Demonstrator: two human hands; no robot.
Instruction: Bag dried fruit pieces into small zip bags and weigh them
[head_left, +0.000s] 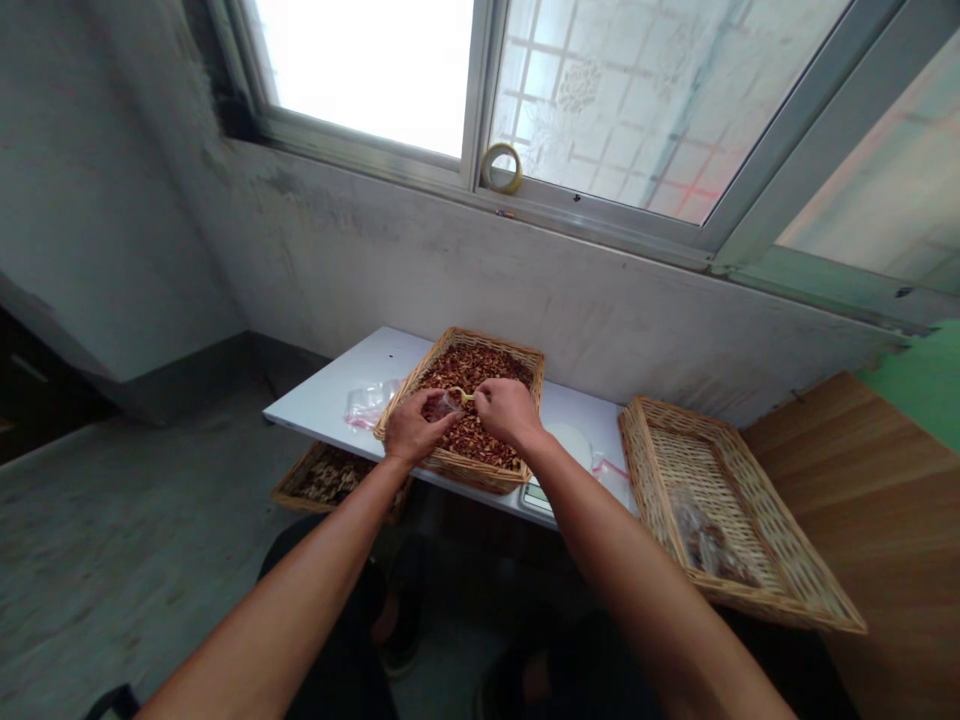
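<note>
A wicker basket (534,362) full of reddish-brown dried pieces (480,362) stands on the white table. Above its contents, my left hand (412,428) is closed on a small clear plastic bag (441,405), which has some reddish pieces inside. My right hand (510,408) pinches the handle of a small pale-yellow spoon (463,396). The spoon's head is at the bag's mouth; whether it carries anything is too small to tell. Left of the basket lie more clear plastic bags (369,402). A scale (537,497) is partly hidden under my right forearm.
The white table (334,385) stands against the wall. At right, a wicker basket (750,500) holds filled plastic bags (709,545). Another basket (319,478) with brownish pieces sits below the table's left side. A tape roll (501,168) rests on the window sill. A wooden panel (877,500) stands far right.
</note>
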